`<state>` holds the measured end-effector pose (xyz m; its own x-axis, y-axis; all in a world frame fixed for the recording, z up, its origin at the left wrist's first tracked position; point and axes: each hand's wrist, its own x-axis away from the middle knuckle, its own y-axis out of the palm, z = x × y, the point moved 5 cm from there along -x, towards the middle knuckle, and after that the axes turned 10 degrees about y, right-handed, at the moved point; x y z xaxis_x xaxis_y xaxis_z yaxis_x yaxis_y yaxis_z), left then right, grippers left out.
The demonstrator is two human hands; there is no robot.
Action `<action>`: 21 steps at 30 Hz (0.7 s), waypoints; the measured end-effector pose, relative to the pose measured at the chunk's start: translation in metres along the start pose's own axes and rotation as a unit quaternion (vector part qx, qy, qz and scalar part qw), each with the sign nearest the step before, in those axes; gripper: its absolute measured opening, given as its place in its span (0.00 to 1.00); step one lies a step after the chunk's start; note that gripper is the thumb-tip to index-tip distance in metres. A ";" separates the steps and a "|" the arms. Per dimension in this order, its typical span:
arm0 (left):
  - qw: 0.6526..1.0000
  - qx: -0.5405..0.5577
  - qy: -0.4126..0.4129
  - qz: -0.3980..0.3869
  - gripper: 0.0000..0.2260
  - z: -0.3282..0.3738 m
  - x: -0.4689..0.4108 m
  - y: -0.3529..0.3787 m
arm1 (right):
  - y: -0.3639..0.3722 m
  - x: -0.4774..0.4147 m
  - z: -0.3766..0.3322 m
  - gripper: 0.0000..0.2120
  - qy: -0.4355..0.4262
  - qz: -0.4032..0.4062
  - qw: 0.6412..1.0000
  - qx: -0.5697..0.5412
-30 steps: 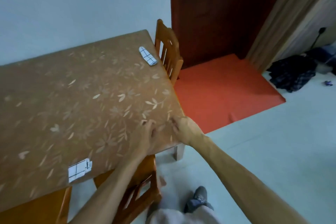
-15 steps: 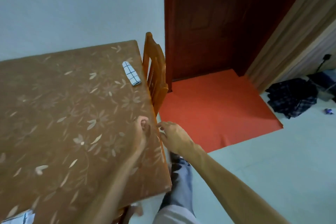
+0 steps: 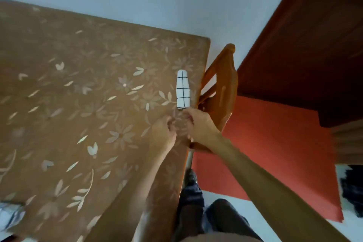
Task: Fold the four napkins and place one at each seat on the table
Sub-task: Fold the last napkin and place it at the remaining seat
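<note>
Brown patterned covering with pale flowers and leaves spreads over the counter, which fills the left and centre of the frame and ends in a rounded corner at upper centre. One folded napkin, white with a dark grid, lies lengthwise just inside the counter's right edge, a little above the frame's centre, its narrower end pointing up the frame. Directly below it both hands meet over the counter surface. The left grip sits with its fingers curled toward the right one, and the right grip reaches in from the lower right, its fingertips at or just short of the napkin's near end. Blur hides whether either grip is clamped on anything or merely resting on the covering, so I cannot tell how they stand. An orange wooden chair is tucked against the counter's right edge, beside the napkin and just behind the right wrist. At the lower left edge a smeared white and grey shape lies on the counter, too blurred to name. Right of the chair a red mat covers the floor before a dark wooden door. The person's dark trouser legs show at bottom centre.
</note>
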<state>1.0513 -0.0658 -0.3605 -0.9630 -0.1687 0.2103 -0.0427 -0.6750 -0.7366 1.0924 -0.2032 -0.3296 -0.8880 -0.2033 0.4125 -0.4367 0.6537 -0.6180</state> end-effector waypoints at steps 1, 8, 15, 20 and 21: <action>1.000 0.002 -0.009 0.000 0.12 0.001 -0.004 -0.001 | -0.006 -0.014 0.000 0.15 0.013 -0.003 1.000 0.006; 0.999 0.006 -0.031 0.021 0.15 0.005 -0.052 0.019 | -0.028 -0.119 0.005 0.19 0.030 -0.017 0.994 0.105; 0.985 -0.020 -0.164 0.045 0.24 0.014 -0.118 0.050 | -0.032 -0.225 0.009 0.33 -0.005 -0.040 0.985 0.170; 0.966 -0.020 -0.256 0.023 0.31 0.011 -0.146 0.057 | -0.028 -0.261 0.006 0.37 -0.028 -0.112 0.972 0.206; 0.964 -0.018 -0.265 0.024 0.28 0.010 -0.151 0.058 | -0.028 -0.265 0.006 0.36 -0.035 -0.132 0.969 0.206</action>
<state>1.1963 -0.0868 -0.4288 -0.6935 -0.5486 0.4670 -0.0191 -0.6340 -0.7731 1.3388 -0.1718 -0.4257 -0.7389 -0.3815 0.5554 -0.6576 0.2282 -0.7180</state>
